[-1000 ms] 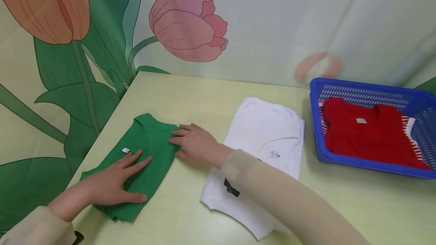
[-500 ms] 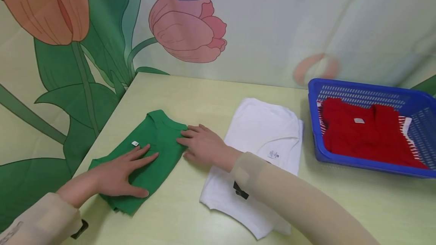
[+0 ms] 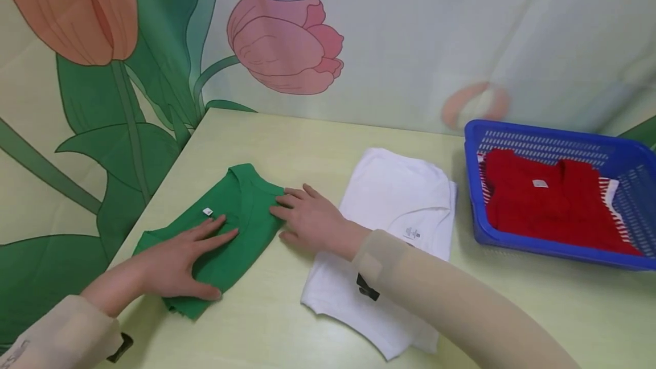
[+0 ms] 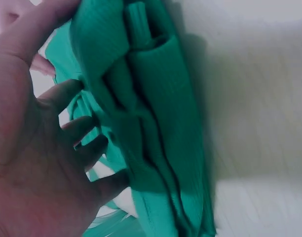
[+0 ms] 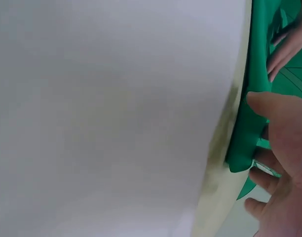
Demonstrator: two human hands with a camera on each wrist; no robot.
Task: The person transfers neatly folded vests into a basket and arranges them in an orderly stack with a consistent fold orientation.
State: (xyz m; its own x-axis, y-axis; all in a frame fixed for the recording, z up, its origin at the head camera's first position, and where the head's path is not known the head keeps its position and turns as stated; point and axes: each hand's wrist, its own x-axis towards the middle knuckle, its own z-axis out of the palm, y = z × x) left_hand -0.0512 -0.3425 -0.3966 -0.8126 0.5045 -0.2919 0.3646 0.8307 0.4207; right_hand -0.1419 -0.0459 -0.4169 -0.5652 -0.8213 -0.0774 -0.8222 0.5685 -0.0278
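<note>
A folded green shirt (image 3: 246, 209) with a small white label lies at the left of the table, its neckline toward the back. My left hand (image 3: 176, 263) rests spread on its near half, fingers straight and thumb out to the right. In the left wrist view the folded layers of the green shirt (image 4: 166, 98) show along its side, with the left hand (image 4: 37, 138) against it. My right hand (image 3: 312, 218) touches the shirt's right corner with extended fingertips. The right wrist view has the right hand (image 5: 284, 143) beside that rounded green edge.
A folded white shirt (image 3: 394, 181) lies in the middle, partly under the right forearm. At the right stands a blue plastic basket (image 3: 553, 249) holding a folded red garment (image 3: 543, 204) over red-and-white striped cloth. A printed curtain (image 3: 400, 44) hangs behind the table (image 3: 292, 135).
The green shirt has slid right and slightly toward the back, with both hands moving along on it. The white shirt and basket have stayed in place.
</note>
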